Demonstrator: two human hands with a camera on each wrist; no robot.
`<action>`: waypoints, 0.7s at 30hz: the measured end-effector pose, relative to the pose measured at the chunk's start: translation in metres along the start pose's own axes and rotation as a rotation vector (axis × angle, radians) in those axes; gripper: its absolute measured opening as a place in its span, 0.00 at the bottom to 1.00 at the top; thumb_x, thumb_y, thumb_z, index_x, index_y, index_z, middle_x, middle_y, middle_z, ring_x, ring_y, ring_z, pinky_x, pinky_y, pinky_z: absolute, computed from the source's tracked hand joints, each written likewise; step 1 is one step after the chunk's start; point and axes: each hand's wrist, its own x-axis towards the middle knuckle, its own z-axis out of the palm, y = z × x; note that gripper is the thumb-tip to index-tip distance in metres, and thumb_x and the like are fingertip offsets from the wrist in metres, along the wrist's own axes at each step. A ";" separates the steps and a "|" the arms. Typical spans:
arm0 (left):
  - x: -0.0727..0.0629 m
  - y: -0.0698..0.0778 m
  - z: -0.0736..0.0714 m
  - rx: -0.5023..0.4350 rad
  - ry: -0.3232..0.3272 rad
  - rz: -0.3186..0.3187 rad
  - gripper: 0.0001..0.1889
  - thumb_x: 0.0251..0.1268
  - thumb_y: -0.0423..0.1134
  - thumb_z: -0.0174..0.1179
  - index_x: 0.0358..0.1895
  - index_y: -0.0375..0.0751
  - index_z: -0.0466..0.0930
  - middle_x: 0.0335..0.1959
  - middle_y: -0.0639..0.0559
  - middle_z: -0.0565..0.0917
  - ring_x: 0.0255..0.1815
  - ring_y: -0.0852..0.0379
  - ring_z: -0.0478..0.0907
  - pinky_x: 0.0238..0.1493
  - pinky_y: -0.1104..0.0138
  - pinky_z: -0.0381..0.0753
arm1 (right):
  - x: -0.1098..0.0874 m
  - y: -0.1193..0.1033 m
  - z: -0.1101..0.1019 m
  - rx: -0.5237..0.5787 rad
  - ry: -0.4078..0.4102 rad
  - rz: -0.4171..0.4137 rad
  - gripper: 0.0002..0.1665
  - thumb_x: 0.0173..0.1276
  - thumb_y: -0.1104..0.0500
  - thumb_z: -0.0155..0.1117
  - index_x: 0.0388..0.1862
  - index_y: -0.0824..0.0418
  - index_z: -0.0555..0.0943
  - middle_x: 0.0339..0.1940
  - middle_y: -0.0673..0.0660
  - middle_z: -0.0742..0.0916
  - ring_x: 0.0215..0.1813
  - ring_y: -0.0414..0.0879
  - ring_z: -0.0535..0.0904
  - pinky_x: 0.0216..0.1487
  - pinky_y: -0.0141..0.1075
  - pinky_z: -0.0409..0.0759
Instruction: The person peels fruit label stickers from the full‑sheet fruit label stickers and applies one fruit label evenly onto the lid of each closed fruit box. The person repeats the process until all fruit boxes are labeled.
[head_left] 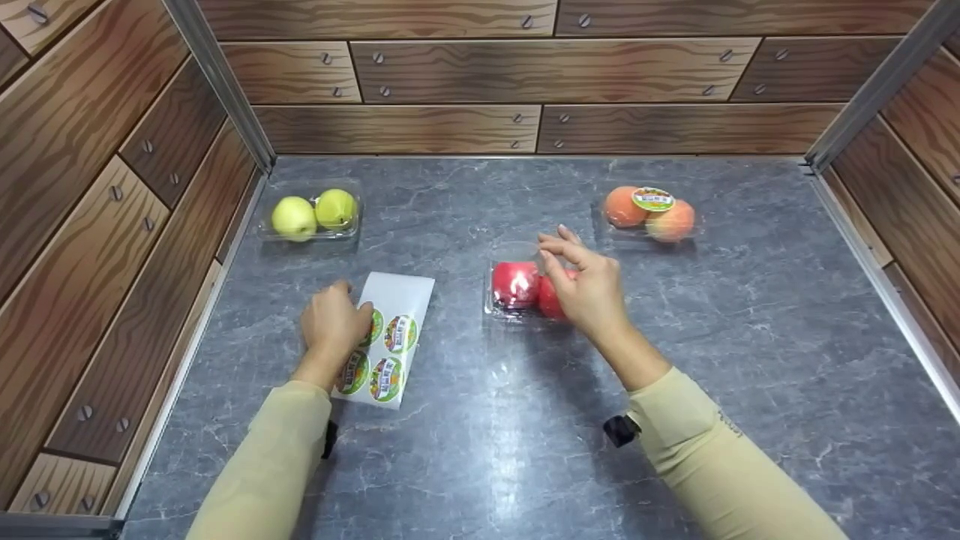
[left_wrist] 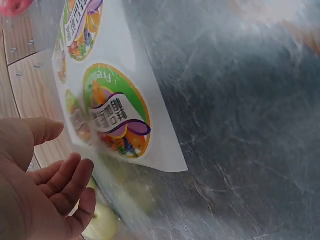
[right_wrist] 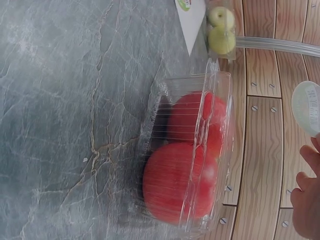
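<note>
My right hand (head_left: pixel 592 292) is raised above a clear plastic box (head_left: pixel 489 304) that holds two red apples (head_left: pixel 514 283). In the right wrist view, its fingertips pinch a pale oval sticker (right_wrist: pixel 307 110), mostly seen from the back. The box (right_wrist: pixel 225 77) and its red apples (right_wrist: pixel 175 182) stand below that hand. Over the left side of a white sticker sheet (head_left: pixel 401 289) is my left hand (head_left: pixel 331 322). Loosely bent fingers and a separate thumb show in the left wrist view, by the edge of the sheet (left_wrist: pixel 165 145) with its fruit labels (left_wrist: pixel 117 110); contact cannot be made out.
At the back left, a clear box (head_left: pixel 309 237) contains two green-yellow apples (head_left: pixel 294 219). Another clear box (head_left: pixel 637 234) at the back right holds two orange-pink fruits (head_left: pixel 671 223) and bears an oval label (head_left: pixel 653 199). Wood-patterned walls (head_left: pixel 450 71) enclose the grey marbled table (head_left: pixel 480 450).
</note>
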 end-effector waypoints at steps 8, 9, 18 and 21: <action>0.001 0.009 -0.004 -0.030 0.067 0.014 0.21 0.67 0.46 0.69 0.54 0.32 0.85 0.48 0.32 0.88 0.48 0.29 0.85 0.52 0.41 0.82 | 0.000 0.003 -0.002 -0.025 0.011 0.013 0.07 0.72 0.67 0.72 0.45 0.66 0.92 0.51 0.60 0.92 0.68 0.57 0.82 0.72 0.41 0.75; 0.001 0.012 -0.005 -0.043 0.082 0.027 0.21 0.67 0.45 0.69 0.54 0.31 0.85 0.46 0.33 0.88 0.47 0.30 0.85 0.51 0.41 0.82 | 0.000 0.003 -0.002 -0.024 0.015 0.014 0.07 0.72 0.67 0.72 0.45 0.66 0.92 0.51 0.60 0.92 0.68 0.58 0.82 0.72 0.41 0.76; -0.009 0.056 -0.014 -0.219 0.320 0.304 0.13 0.64 0.37 0.73 0.47 0.33 0.87 0.38 0.42 0.89 0.37 0.40 0.86 0.42 0.47 0.84 | 0.002 0.002 -0.006 -0.034 0.033 0.100 0.07 0.73 0.65 0.71 0.45 0.65 0.92 0.51 0.59 0.92 0.67 0.57 0.83 0.72 0.44 0.76; -0.014 0.075 -0.016 -0.247 0.382 0.422 0.12 0.63 0.35 0.73 0.47 0.33 0.88 0.39 0.42 0.90 0.38 0.43 0.87 0.43 0.49 0.85 | 0.004 0.001 -0.006 0.017 0.032 0.173 0.07 0.73 0.65 0.71 0.45 0.66 0.92 0.51 0.60 0.92 0.67 0.56 0.84 0.71 0.41 0.78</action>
